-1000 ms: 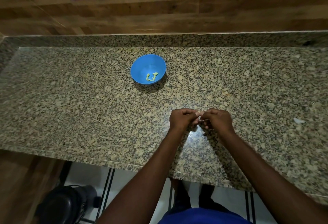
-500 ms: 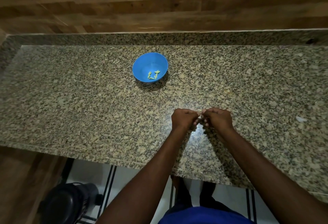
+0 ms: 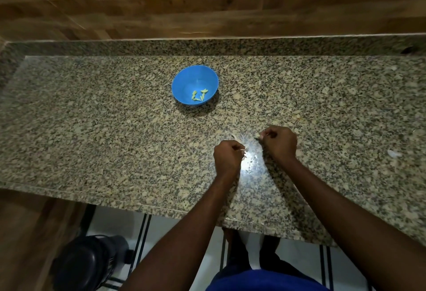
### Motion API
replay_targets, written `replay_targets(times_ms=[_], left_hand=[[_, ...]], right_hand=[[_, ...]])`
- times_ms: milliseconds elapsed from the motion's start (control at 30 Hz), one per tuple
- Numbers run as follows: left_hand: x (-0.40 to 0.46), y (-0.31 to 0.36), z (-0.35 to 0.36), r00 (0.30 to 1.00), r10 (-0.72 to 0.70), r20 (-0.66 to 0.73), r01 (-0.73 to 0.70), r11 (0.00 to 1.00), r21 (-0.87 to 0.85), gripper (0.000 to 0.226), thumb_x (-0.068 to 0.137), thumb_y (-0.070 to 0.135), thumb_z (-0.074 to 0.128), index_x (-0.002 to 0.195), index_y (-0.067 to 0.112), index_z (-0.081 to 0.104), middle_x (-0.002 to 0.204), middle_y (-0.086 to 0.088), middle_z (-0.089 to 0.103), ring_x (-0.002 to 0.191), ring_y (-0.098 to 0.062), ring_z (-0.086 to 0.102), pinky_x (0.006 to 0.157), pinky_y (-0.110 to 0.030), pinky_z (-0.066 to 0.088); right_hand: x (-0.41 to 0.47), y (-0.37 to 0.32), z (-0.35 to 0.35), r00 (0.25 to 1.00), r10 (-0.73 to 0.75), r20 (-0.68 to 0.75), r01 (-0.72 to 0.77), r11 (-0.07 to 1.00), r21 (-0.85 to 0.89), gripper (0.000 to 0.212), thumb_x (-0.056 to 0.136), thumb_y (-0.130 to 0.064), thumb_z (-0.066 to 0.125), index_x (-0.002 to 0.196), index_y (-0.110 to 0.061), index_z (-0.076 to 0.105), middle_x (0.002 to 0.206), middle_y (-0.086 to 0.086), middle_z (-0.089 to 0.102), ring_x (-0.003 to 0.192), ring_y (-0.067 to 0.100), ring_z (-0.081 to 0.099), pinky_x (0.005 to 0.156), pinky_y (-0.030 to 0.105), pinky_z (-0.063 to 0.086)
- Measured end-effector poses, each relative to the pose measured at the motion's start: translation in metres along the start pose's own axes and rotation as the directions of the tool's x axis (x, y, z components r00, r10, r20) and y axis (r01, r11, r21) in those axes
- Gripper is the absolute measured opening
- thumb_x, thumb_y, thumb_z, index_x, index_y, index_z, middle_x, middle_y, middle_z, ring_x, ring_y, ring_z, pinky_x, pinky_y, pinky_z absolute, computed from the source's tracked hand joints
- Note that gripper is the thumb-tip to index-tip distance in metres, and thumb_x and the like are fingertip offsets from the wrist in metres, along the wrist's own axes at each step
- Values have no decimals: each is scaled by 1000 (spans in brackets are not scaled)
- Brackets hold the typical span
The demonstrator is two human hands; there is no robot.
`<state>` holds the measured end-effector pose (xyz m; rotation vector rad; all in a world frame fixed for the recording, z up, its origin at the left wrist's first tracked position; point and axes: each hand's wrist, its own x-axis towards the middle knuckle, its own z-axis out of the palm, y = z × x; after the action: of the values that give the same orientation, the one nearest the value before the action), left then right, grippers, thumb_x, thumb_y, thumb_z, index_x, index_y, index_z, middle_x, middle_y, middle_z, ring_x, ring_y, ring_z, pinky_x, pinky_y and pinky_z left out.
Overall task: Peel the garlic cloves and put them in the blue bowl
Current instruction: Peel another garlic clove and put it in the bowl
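Observation:
The blue bowl (image 3: 182, 78) stands on the granite counter, left of and beyond my hands, with several peeled yellowish garlic cloves (image 3: 199, 96) in it. My left hand (image 3: 227, 157) hovers over the counter's near middle, its curled fingers pinching a small pale garlic clove (image 3: 243, 150) at the fingertips. My right hand (image 3: 280, 143) is a short gap to the right, fingers curled, pinching a tiny strip of garlic skin (image 3: 258, 138); most of it is hidden. A thin white skin sliver (image 3: 234, 136) lies on the counter just beyond my left hand.
A white scrap of skin (image 3: 394, 153) lies on the granite counter (image 3: 92, 129) at the far right. A wooden wall panel rises behind the counter. Below the counter's front edge at lower left stands a black object (image 3: 92, 265) on the floor.
My hands, pressed together fingertip to fingertip before, have pulled apart. The right hand moved right and away, and the left drew slightly toward me. The bowl has not moved.

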<state>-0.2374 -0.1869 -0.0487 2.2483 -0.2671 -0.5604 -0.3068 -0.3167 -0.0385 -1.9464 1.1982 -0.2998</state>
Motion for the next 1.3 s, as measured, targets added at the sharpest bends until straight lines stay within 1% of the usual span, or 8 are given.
replay_targets(times_ms=[200,300,533,667,833,933,1133,1300], left_hand=[[0,-7,-3,992,121,-27,-117,986,120,26,86,-2,63,99,12,81,96,-5,78,78,-9,70,70,0,41],[-1,-10,-3,983,180,30,-183,971,152,24,91,2,63,107,12,79,107,-4,76,96,-14,70,84,-14,48],[-1,-11,0,930,363,59,-351,831,432,31,72,-14,62,71,14,49,77,-5,52,69,-21,52,55,-30,32],[9,-10,6,887,432,163,-461,801,382,29,87,-6,55,113,5,60,116,-16,54,105,-33,50,87,-42,48],[8,-30,12,793,535,291,-604,631,487,74,66,-3,70,137,3,50,134,-15,51,114,-29,47,91,-35,45],[-9,-57,13,694,626,354,-716,552,427,62,80,-5,66,139,-4,48,137,-21,51,124,-33,47,102,-40,43],[-10,-57,1,761,612,216,-646,685,337,63,85,-8,61,146,1,45,146,-18,49,136,-30,43,114,-40,36],[-4,-58,9,724,571,386,-685,537,492,92,70,-3,63,154,-1,27,160,-23,26,149,-40,23,119,-48,23]], right_hand=[[-2,12,4,994,-108,4,108,987,-119,18,88,-16,69,102,-17,79,98,4,77,87,23,71,74,22,49],[-14,23,-1,987,-161,-19,152,960,-233,14,88,-13,63,85,-12,77,83,9,75,79,30,68,67,31,53],[-37,42,5,937,-339,79,343,861,-377,4,81,-2,67,81,-6,67,87,11,59,88,30,52,64,28,20],[-37,45,11,922,-373,102,384,850,-360,7,81,1,63,78,-4,59,86,10,52,86,27,47,63,30,30],[-41,49,13,902,-414,122,428,828,-361,15,82,7,60,82,-7,56,87,7,49,83,24,44,63,35,43],[-51,54,14,864,-475,167,500,768,-401,16,83,7,58,87,-8,55,87,6,48,82,23,44,60,37,42],[-62,71,18,810,-551,201,583,719,-378,46,86,6,61,131,4,58,121,18,62,109,33,56,91,37,45],[-61,73,25,839,-442,318,544,704,-457,85,69,8,63,150,3,34,154,24,37,143,39,34,119,45,24]])
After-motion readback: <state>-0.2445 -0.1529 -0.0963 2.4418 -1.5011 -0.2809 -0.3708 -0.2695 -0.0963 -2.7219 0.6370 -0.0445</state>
